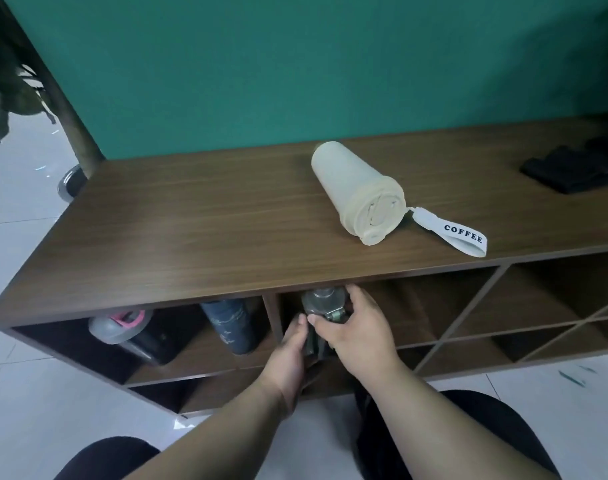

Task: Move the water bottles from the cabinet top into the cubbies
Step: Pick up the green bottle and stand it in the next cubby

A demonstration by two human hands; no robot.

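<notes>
A clear grey bottle (pixel 321 304) stands in the cubby just right of the divider, under the cabinet top (pixel 191 230). My right hand (pixel 358 327) grips its lid end, and my left hand (pixel 292 351) holds its lower body. A cream bottle (pixel 358 192) with a white "COFFEE" strap (pixel 458 235) lies on its side on the cabinet top. In the left cubby stand a dark blue bottle (pixel 231 323) and a black bottle with a grey lid and pink loop (pixel 129 334).
A black folded cloth (pixel 576 168) lies at the far right of the cabinet top. Cubbies with diagonal dividers (pixel 486 327) are at the right. A green wall (pixel 295 64) rises behind; a plant (pixel 8 84) stands at the left. My knees are below.
</notes>
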